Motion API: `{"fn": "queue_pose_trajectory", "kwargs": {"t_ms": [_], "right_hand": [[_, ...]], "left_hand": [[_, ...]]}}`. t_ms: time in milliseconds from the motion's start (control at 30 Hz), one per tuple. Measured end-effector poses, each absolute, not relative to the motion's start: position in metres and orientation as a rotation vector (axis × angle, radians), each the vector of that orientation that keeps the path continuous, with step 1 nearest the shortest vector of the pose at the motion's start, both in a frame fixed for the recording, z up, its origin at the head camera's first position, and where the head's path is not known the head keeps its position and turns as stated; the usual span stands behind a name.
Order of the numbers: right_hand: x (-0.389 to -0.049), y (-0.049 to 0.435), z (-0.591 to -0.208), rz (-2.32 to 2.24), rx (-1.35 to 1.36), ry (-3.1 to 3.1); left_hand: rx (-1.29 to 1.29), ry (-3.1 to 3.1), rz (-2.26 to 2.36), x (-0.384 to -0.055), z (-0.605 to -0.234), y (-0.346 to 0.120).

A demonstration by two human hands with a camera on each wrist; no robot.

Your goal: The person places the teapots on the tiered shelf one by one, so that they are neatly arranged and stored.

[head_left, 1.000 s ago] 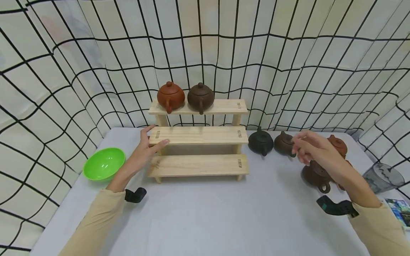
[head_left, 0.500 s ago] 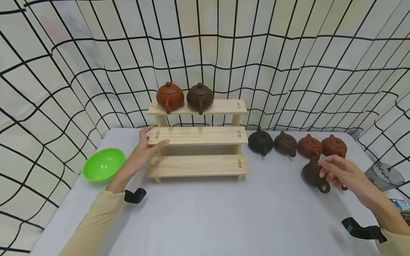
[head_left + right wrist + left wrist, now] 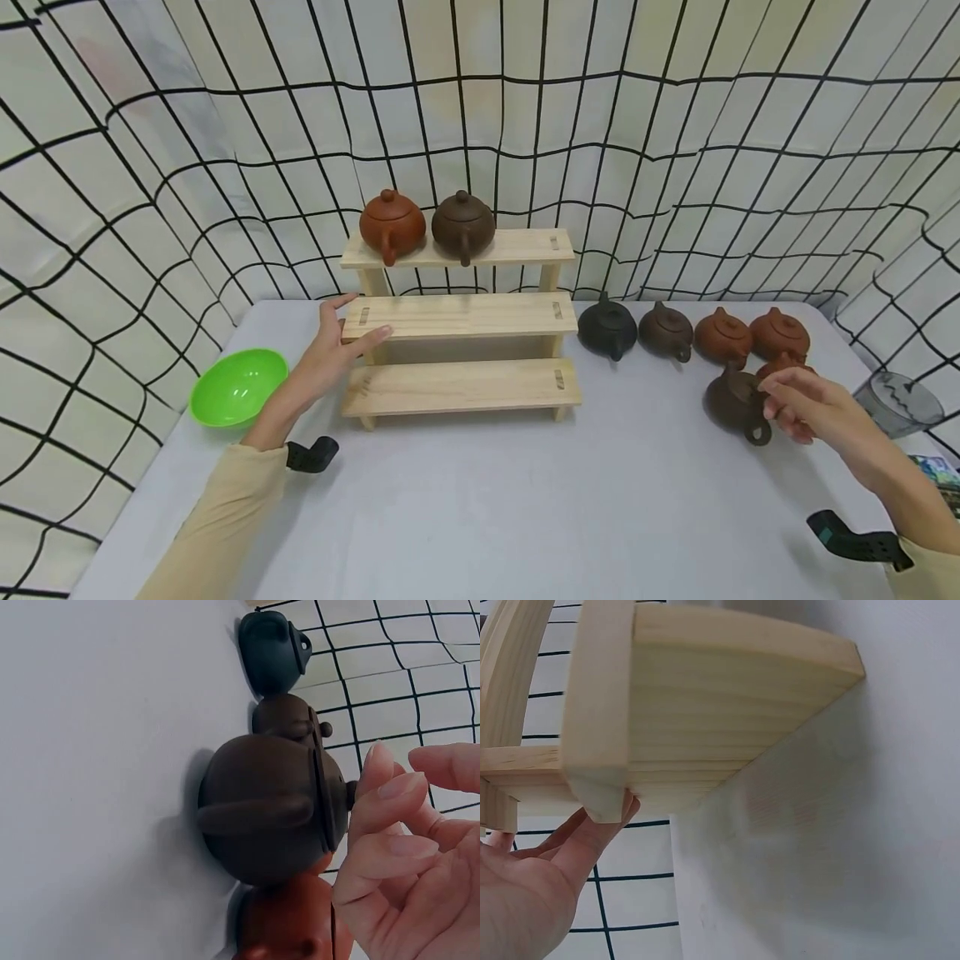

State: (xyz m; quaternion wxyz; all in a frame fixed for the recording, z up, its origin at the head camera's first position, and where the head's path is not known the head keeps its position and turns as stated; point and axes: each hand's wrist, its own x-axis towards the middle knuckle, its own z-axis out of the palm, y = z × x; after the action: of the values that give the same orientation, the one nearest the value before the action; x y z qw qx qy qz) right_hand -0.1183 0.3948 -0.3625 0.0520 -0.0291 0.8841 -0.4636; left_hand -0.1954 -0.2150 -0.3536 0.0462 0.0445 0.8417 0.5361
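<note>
My left hand (image 3: 330, 354) grips the left end of the middle board of a three-tier wooden shelf (image 3: 461, 315), thumb on the board's front. The left wrist view shows the fingers (image 3: 592, 836) at the wood's edge. My right hand (image 3: 821, 408) hovers at the lid of a dark brown teapot (image 3: 262, 802), its fingers loosely bent beside the knob. Thumb and fingertips stand apart there; whether a finger touches the knob I cannot tell. A reddish-brown teapot (image 3: 783, 365) behind is partly hidden by this hand. An orange-brown teapot (image 3: 392, 225) and a dark brown teapot (image 3: 462, 225) sit on the top board.
Along the table's back right stand a black teapot (image 3: 607, 329), a brown teapot (image 3: 665, 331) and two reddish teapots (image 3: 722, 337). A green bowl (image 3: 238, 387) stands left of the shelf. A clear container (image 3: 898, 406) is at the right edge. Black netting (image 3: 525, 154) surrounds the table.
My right hand has moved from over the back brown teapot, rightward and nearer to me, to the front dark brown teapot. My left hand has stayed on the shelf.
</note>
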Motion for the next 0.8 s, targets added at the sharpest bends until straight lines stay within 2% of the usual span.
{"fn": "queue_pose_trajectory", "kwargs": {"t_ms": [267, 800], "right_hand": [[-0.112, 0.404, -0.370, -1.277, 0.053, 2.676], [-0.112, 0.415, -0.379, -1.215, 0.101, 2.472]], "left_hand": [[0.119, 2.575, 1.598, -0.197, -0.354, -0.216], [0.129, 2.581, 1.595, -0.200, -0.355, -0.216]]}}
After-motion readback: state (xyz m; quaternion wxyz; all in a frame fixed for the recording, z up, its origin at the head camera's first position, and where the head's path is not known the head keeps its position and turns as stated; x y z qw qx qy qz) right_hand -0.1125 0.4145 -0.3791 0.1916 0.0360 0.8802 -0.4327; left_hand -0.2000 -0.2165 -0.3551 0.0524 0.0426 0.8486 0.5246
